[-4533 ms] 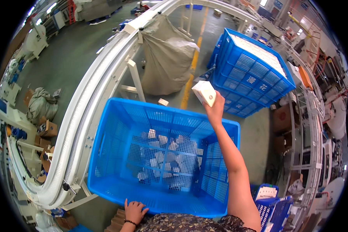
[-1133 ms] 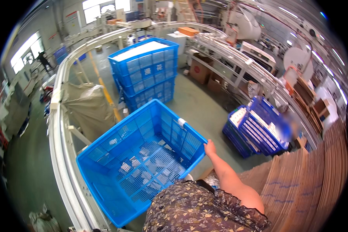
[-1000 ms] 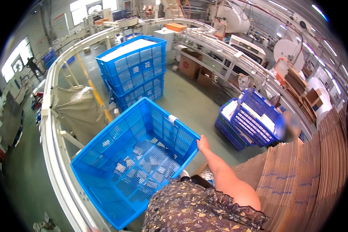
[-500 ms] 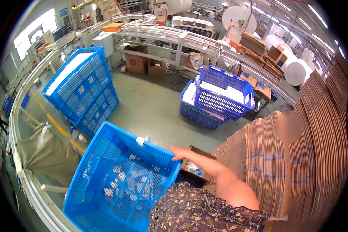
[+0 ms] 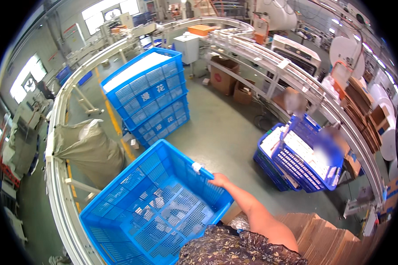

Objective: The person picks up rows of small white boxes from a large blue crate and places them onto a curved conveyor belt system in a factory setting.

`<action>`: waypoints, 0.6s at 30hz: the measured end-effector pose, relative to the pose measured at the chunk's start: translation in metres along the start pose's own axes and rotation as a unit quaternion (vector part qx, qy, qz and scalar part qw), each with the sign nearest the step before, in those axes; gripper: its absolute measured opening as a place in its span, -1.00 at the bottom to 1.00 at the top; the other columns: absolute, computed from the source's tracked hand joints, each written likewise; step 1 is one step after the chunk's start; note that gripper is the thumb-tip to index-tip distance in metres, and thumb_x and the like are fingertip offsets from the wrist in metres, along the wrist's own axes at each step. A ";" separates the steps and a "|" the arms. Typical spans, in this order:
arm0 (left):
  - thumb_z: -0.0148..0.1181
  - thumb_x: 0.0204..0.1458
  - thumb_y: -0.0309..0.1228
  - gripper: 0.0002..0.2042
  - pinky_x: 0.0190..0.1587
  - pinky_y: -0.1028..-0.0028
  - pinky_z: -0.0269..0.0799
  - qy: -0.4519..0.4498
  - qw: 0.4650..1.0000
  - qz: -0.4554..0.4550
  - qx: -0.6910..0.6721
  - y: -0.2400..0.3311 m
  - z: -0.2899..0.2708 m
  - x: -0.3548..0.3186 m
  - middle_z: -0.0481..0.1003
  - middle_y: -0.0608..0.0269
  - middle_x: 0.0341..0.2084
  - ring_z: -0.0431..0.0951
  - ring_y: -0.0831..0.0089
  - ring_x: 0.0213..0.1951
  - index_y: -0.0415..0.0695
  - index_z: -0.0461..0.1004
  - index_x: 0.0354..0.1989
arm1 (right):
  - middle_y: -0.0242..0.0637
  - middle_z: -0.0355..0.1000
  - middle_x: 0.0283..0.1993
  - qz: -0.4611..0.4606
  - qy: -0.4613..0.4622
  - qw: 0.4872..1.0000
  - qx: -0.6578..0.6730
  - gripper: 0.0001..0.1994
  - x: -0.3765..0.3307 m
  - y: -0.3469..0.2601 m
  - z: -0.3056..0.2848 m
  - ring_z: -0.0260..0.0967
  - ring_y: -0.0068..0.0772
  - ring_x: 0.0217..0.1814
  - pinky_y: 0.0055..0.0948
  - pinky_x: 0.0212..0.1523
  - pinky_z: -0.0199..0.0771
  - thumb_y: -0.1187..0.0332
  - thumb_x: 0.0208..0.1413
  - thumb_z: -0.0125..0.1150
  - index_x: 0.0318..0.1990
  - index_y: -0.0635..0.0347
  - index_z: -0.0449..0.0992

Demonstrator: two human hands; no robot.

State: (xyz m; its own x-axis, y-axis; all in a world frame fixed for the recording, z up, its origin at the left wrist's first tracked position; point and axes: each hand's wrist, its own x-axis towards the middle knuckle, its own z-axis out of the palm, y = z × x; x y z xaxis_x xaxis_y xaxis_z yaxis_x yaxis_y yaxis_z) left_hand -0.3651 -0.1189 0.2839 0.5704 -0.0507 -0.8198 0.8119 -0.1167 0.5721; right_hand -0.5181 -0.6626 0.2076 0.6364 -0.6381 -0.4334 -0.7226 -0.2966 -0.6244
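A large blue plastic crate [image 5: 163, 198] stands tilted in front of me. Its inside shows perforated walls and a gridded floor, with no goods visible in it. My right hand [image 5: 219, 180] is closed over the crate's right rim, fingers curled round the edge. Close to that hand, a small white clip or tag [image 5: 197, 166] sits on the same rim. My floral top covers the crate's near right corner. My left hand is out of view.
Two stacked blue crates [image 5: 154, 90] with white contents stand ahead left. Purple-blue baskets [image 5: 292, 154] of white boxes are to the right. A curved conveyor rail [image 5: 57, 176] surrounds the area. A green sack [image 5: 90, 145] leans left; flattened cardboard [image 5: 323, 238] is stacked at lower right.
The view has swung toward the right, so the surroundings sit differently. My right hand has gone from fingers stretched over the rim to closed round it.
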 end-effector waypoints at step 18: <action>0.21 0.15 -0.19 -0.57 -0.08 0.04 0.61 0.042 0.945 -0.051 -0.319 -0.061 -0.026 0.000 0.54 0.04 -0.05 0.57 0.10 -0.07 -0.21 0.42 0.09 | -0.01 0.61 -0.25 0.016 0.002 1.000 0.011 -0.57 0.053 0.008 -0.064 0.60 -0.06 -0.21 -0.16 -0.13 0.55 0.04 -0.05 0.34 -0.17 0.22 0.64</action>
State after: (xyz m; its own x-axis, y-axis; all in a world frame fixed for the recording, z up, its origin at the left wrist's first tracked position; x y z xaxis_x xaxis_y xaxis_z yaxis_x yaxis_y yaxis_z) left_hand -0.4115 -0.0859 0.2492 0.4713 0.0099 -0.8819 0.7576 0.5075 0.4106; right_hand -0.5074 -0.7442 0.2218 0.6114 -0.6506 -0.4505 -0.7365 -0.2597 -0.6246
